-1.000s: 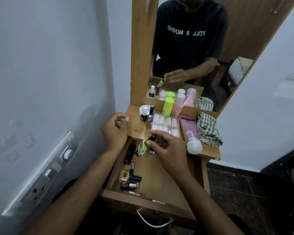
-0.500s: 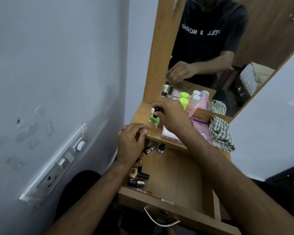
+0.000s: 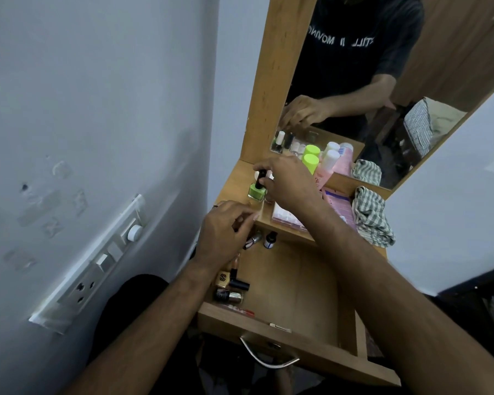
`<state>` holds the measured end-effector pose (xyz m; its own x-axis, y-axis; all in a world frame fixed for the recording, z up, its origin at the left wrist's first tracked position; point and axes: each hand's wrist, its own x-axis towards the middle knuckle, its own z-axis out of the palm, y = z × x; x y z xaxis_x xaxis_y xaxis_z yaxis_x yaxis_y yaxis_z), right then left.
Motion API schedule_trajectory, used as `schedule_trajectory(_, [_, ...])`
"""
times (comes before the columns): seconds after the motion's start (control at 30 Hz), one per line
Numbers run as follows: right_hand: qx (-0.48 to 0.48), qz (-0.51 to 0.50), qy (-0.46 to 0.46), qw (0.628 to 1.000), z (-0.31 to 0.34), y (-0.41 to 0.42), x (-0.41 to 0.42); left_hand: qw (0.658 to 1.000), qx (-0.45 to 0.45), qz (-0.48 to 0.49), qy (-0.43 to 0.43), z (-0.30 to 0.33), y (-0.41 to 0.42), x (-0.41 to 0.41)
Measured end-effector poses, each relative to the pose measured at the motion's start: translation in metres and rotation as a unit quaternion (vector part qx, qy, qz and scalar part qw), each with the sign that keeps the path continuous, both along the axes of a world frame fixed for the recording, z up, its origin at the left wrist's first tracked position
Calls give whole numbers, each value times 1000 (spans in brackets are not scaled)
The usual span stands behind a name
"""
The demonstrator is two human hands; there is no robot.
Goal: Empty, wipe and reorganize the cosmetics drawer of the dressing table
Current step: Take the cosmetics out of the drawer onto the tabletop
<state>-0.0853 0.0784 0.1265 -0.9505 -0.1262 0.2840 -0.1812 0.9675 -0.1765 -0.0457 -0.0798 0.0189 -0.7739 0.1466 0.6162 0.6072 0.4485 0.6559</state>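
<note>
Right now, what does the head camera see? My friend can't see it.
The right hand sets a green polish bottle on the table, under a mirror. The left hand hovers above the open drawer, where small bottles remain.

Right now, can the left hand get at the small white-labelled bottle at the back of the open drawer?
Probably yes. The left hand hangs at the tabletop edge just above the small bottle, fingers loosely curled and seemingly empty. Only the tabletop overhang crowds it; the right hand is busy pinching the green nail polish.
</note>
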Motion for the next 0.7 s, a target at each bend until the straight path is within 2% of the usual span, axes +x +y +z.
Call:
schedule_trajectory(0.13, [-2, 17, 21, 1000, 1, 4, 9, 996, -75, -45, -6, -1, 4, 6])
schedule_trajectory(0.23, [-1, 34, 87, 996, 2, 7, 25, 988, -134, -55, -54, -7, 8, 5])
schedule_trajectory(0.37, [-90, 61, 225, 968, -19, 14, 67, 982, -168, -29, -86, -14, 19, 5])
schedule_trajectory(0.43, [-131, 69, 230, 962, -44, 20, 95, 977, -194, -16, -90, -18, 25, 6])
schedule_trajectory(0.53, [-135, 69, 137, 979, -91, 34, 129, 962, -239, -13, -128, -27, 33, 6])
schedule_trajectory(0.63, [-107, 3, -68, 992, -121, 49, 134, 944, -282, -8, -171, -30, 42, 0])
schedule_trajectory(0.7, [-91, -35, -152, 984, -131, 55, 129, 935, -303, 4, -187, -29, 45, -6])
